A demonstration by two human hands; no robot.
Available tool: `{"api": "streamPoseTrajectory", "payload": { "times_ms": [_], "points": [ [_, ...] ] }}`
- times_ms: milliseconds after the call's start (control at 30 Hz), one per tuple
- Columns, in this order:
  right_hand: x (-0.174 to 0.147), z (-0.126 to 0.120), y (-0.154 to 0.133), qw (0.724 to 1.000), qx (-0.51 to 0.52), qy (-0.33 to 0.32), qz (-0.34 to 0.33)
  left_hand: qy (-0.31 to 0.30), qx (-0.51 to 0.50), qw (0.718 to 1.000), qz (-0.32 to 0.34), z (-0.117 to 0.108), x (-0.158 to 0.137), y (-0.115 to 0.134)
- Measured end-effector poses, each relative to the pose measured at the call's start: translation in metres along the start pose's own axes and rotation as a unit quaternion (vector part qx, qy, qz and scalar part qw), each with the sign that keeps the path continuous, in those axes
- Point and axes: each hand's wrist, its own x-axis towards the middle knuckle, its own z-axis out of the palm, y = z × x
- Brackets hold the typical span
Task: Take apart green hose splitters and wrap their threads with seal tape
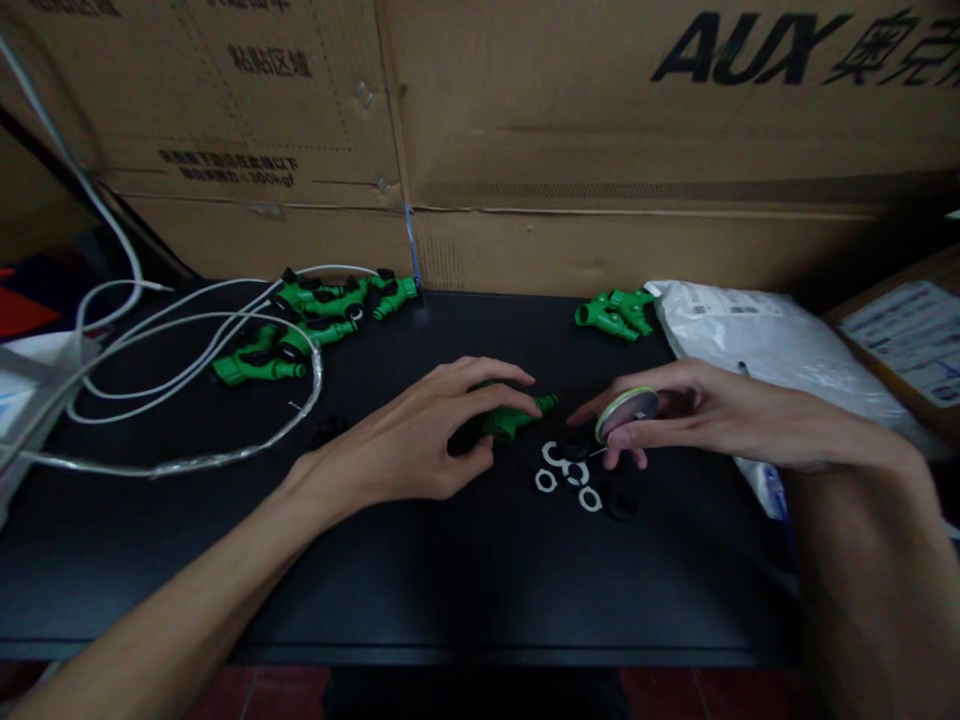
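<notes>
Two forearms (206,600), four white rings (583,498)

The left hand (427,430) is arching with its back upward, thumb standing apart from the fingers. The right hand (675,400) is pinching, thumb against fingers. The left forearm (247,560) is slanting inward.

One camera, worn on the person's head, looks forward and steeply down from above the near side of the worktop (450,590). The worktop's near edge runs almost level along the bottom of the frame, with a strip of red floor (289,692) beneath it; printed cardboard (600,130) closes off the top. It sits within arm's reach: the arms enter at lower left and lower right, bringing the left hand (424,430) and right hand (720,405) near mid-frame.
</notes>
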Motion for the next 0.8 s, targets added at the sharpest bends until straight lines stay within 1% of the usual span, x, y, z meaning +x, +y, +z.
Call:
{"api": "streamPoseTrajectory", "payload": {
  "times_ms": [133, 267, 367, 467, 533, 633, 733, 800],
  "points": [
    [0.000, -0.002, 0.002, 0.999, -0.032, 0.025, -0.012, -0.061, 0.027, 0.998, 0.001, 0.002, -0.006, -0.007],
    [0.002, -0.003, 0.003, 0.995, -0.053, 0.083, -0.031, -0.069, 0.025, 0.997, -0.006, 0.007, -0.008, -0.015],
    [0.005, -0.001, 0.003, 0.989, -0.023, 0.142, -0.035, -0.069, 0.026, 0.997, 0.004, 0.010, -0.008, -0.023],
    [0.010, 0.007, 0.003, 0.980, 0.051, 0.192, -0.024, -0.066, 0.049, 0.997, 0.004, 0.013, -0.008, -0.028],
    [0.015, 0.014, 0.002, 0.971, 0.109, 0.212, -0.018, -0.050, 0.048, 0.997, -0.015, 0.014, -0.007, -0.029],
    [0.021, 0.026, -0.004, 0.960, 0.173, 0.221, -0.014, 0.004, -0.015, 0.999, -0.051, 0.014, -0.002, -0.025],
    [0.024, 0.038, -0.012, 0.959, 0.189, 0.211, -0.030, 0.067, -0.094, 0.990, -0.076, 0.012, 0.004, -0.018],
    [0.024, 0.045, -0.017, 0.962, 0.184, 0.196, -0.051, 0.093, -0.139, 0.982, -0.091, 0.011, 0.006, -0.014]
  ]
}}
